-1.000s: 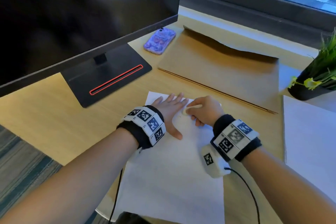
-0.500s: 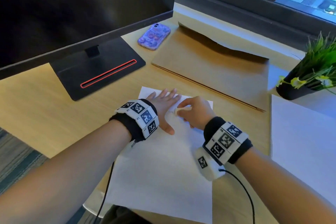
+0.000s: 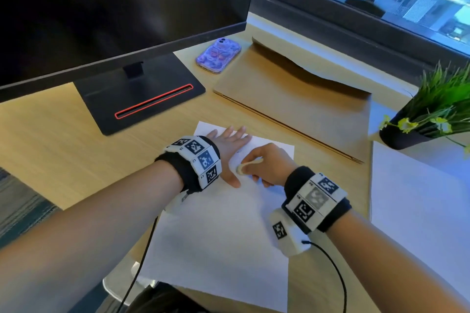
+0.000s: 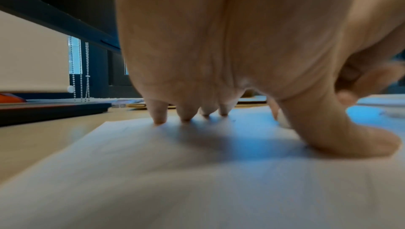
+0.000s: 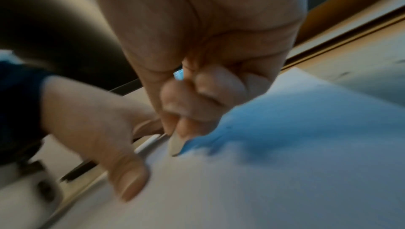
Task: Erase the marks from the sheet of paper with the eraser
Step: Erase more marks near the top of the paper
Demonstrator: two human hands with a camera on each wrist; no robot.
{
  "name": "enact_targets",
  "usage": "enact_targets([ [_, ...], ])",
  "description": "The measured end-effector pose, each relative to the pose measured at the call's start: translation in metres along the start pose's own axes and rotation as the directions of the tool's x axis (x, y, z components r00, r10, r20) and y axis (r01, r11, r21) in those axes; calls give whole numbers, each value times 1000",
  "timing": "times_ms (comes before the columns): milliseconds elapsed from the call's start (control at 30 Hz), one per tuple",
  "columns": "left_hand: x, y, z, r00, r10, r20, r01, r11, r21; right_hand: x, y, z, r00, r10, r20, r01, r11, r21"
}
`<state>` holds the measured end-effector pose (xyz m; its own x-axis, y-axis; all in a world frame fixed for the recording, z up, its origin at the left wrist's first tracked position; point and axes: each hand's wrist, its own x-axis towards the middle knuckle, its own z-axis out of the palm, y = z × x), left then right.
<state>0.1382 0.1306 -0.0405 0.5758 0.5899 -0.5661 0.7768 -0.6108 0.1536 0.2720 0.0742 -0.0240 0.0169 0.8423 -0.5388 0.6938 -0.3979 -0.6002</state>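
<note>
A white sheet of paper lies on the wooden desk in front of me. My left hand lies flat on its upper part, fingers spread and straight, thumb out toward the right hand; the left wrist view shows the fingertips pressing the sheet. My right hand pinches a small pale eraser against the paper just right of the left thumb. In the right wrist view the eraser pokes out below the curled fingers and touches the sheet. A faint small mark shows above the eraser.
A black monitor stand sits at the back left, with a phone in a purple case beside it. A brown envelope lies behind the sheet. A potted plant and another white sheet are on the right.
The right hand with the eraser has slid back and forth over the same spot beside the left thumb, now slightly nearer me. The left hand stays flat on the sheet; the head view shifted.
</note>
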Motion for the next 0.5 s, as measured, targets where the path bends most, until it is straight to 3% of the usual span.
enact_targets([
  [100, 1, 7, -3, 1000, 0, 29, 0, 1000, 0, -2, 13, -17, 998, 62, -17, -59, 991, 116],
  [200, 2, 15, -7, 999, -15, 47, 18, 998, -63, 0, 25, -26, 978, 126, -169, -85, 969, 232],
  [267, 4, 19, -7, 999, -38, 8, 38, 992, -124, 1, 28, -24, 961, 117, -251, -63, 975, 212],
  [300, 5, 22, -5, 999, -49, -12, 48, 991, -122, 1, 28, -23, 965, 97, -244, -56, 984, 171],
  [433, 8, 25, 1, 997, -66, -29, 65, 996, -55, -5, 22, -20, 999, 42, -16, -41, 999, 36],
  [500, 7, 24, 1, 997, -66, -27, 64, 996, -60, -1, 19, -25, 997, 40, -60, -37, 998, 50],
])
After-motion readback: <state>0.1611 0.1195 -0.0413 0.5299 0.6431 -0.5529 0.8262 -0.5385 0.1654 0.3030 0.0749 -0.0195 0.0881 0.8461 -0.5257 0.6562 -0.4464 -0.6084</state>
